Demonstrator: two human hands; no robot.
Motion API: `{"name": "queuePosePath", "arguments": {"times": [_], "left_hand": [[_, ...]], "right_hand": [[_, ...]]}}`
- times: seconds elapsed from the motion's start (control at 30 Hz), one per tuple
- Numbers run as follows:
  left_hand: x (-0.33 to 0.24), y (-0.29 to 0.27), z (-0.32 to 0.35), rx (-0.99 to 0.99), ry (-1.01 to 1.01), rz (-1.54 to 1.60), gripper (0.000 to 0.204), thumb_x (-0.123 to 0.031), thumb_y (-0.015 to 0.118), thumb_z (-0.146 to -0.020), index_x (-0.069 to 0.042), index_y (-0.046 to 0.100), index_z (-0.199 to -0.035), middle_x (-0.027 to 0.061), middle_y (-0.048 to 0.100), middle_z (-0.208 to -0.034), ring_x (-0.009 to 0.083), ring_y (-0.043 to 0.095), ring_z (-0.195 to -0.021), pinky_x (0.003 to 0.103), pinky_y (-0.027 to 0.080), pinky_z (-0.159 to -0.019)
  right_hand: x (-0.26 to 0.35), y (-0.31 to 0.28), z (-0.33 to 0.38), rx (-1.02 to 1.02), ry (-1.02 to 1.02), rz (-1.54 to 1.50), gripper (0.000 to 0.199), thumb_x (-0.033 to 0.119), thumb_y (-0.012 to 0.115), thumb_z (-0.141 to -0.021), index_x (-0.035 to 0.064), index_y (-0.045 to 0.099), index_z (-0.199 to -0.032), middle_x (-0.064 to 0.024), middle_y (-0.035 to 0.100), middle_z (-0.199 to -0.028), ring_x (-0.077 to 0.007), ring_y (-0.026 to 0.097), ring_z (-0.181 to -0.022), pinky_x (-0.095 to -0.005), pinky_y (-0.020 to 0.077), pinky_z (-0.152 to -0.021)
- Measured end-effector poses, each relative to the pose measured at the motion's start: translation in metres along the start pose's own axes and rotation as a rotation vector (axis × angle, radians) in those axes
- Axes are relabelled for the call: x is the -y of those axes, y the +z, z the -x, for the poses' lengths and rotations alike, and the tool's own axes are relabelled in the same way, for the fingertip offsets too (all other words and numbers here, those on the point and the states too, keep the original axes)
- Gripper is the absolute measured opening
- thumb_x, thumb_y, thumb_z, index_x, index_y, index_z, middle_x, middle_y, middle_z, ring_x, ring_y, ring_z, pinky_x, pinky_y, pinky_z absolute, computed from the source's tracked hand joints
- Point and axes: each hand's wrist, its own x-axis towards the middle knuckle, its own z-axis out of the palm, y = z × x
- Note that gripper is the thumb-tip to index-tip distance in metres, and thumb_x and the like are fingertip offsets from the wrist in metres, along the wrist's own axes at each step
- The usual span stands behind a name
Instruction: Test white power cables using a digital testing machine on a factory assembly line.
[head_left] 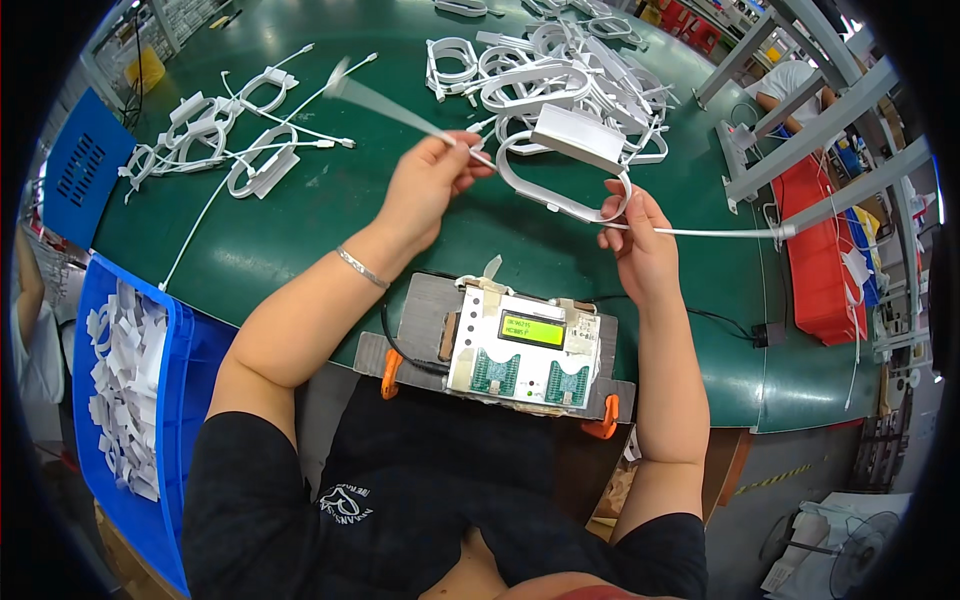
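A looped white cable (540, 197) with a flat white sleeve or label (578, 138) on its top side hangs in the air between both hands. My left hand (428, 185) pinches it at the left of the loop; a motion-blurred white end (385, 107) trails from there to the upper left. My right hand (642, 240) grips the loop's right side, and a straight stretch of cable with a plug (786, 232) runs out rightward past it. Below the hands sits a white tester box (478, 325) with a lit yellow-green display (533, 329) and two green circuit boards.
Looped white cables are heaped (560, 65) beyond my hands; several more (200, 135) lie at the left. A blue bin (175, 400) of white scraps stands at left, a red bin (815, 260) at right. Orange clamps (391, 373) hold the tester's board. Grey metal bars (810, 130) rise at right.
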Motion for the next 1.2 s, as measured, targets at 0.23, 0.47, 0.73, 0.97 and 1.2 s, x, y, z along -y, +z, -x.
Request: {"name": "queuePosePath", "arguments": {"times": [0.23, 0.47, 0.73, 0.97, 1.2], "left_hand": [[-0.013, 0.010, 0.008, 0.107, 0.041, 0.071, 0.011, -0.018, 0.050, -0.093, -0.008, 0.052, -0.095, 0.0016, 0.060, -0.082, 0.0115, 0.061, -0.086, 0.023, 0.046, -0.075], [-0.027, 0.002, 0.012, 0.729, -0.281, 0.214, 0.033, -0.012, 0.056, -0.086, 0.002, 0.048, -0.115, 0.0103, 0.064, -0.081, 0.0141, 0.063, -0.064, 0.025, 0.051, -0.061], [-0.012, 0.027, 0.033, 0.689, -0.411, -0.158, 0.014, -0.002, 0.053, -0.085, 0.006, 0.056, -0.097, 0.0100, 0.063, -0.077, 0.0152, 0.062, -0.063, 0.026, 0.050, -0.063], [-0.011, 0.044, 0.043, 0.491, -0.279, -0.229, 0.014, -0.001, 0.054, -0.084, 0.006, 0.059, -0.095, 0.0098, 0.064, -0.078, 0.0140, 0.063, -0.068, 0.024, 0.050, -0.066], [0.002, 0.038, 0.035, 0.335, -0.346, 0.149, 0.022, -0.005, 0.056, -0.084, 0.005, 0.057, -0.104, 0.0103, 0.064, -0.094, 0.0143, 0.063, -0.078, 0.026, 0.051, -0.069]], "right_hand": [[-0.002, 0.002, 0.002, 0.089, 0.074, 0.092, 0.034, 0.027, 0.044, -0.096, -0.0007, 0.056, -0.112, -0.0030, 0.054, -0.080, -0.0077, 0.042, -0.059, -0.0238, 0.0427, -0.060], [0.011, -0.012, 0.003, 0.220, 0.180, 0.177, 0.036, 0.030, 0.048, -0.094, -0.0010, 0.056, -0.112, -0.0041, 0.057, -0.081, -0.0082, 0.047, -0.057, -0.0222, 0.0430, -0.053], [0.017, -0.016, -0.008, -0.298, -0.302, 0.241, 0.011, 0.007, 0.056, -0.088, -0.0001, 0.056, -0.097, -0.0041, 0.057, -0.079, -0.0114, 0.056, -0.069, -0.0228, 0.0476, -0.064], [0.007, 0.052, 0.022, 0.123, -0.952, 1.252, 0.023, 0.002, 0.065, -0.058, 0.0075, 0.060, -0.080, -0.0037, 0.054, -0.080, -0.0240, 0.053, -0.079, -0.0373, 0.0409, -0.081], [-0.012, 0.067, 0.030, 0.385, -1.035, 1.474, 0.018, 0.008, 0.064, -0.063, 0.0108, 0.060, -0.080, 0.0006, 0.058, -0.088, -0.0169, 0.057, -0.093, -0.0421, 0.0359, -0.090]]}}
